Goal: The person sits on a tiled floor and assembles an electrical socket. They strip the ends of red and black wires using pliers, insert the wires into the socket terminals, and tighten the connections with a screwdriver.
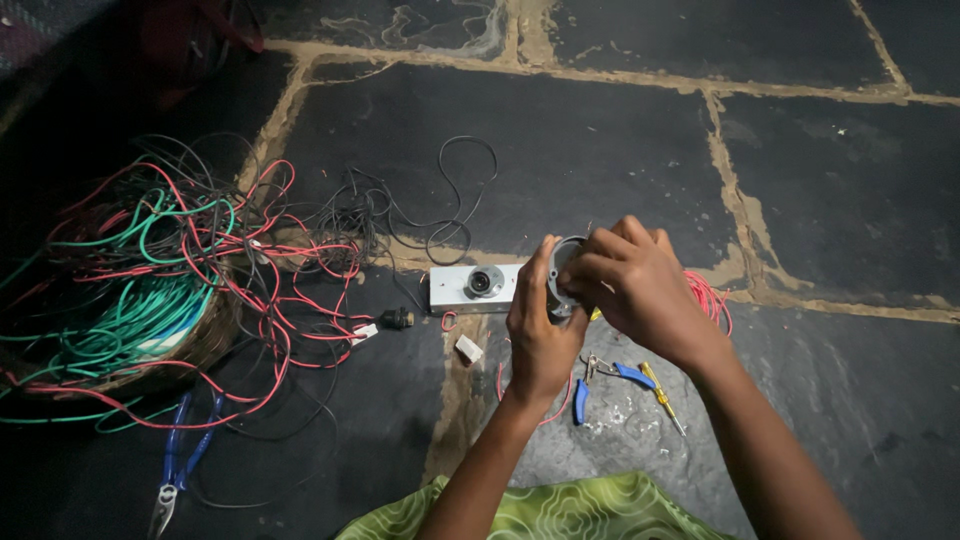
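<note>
Both hands meet over a small round fitting [562, 280], dark with a pale rim; the left hand [538, 330] cups it from the left, thumb up along its edge, fingers closed around its underside; the right hand [632, 282] folds over it from the right, fingertips curled onto its top rim, so the fitting sits pinched between the two, raised above the floor; most of its face is hidden by the fingers. Just behind the left hand lies a grey rectangular box [474, 287] with a round socket in its middle; below the hands, blue-handled pliers [600, 382] and a yellow screwdriver [660, 395] rest on the stone floor [620, 150]; far to the left, a tangle of red, green and black wires [170, 290] spills from a basket; a second pair of blue-handled pliers [180, 465] lies beneath it.
</note>
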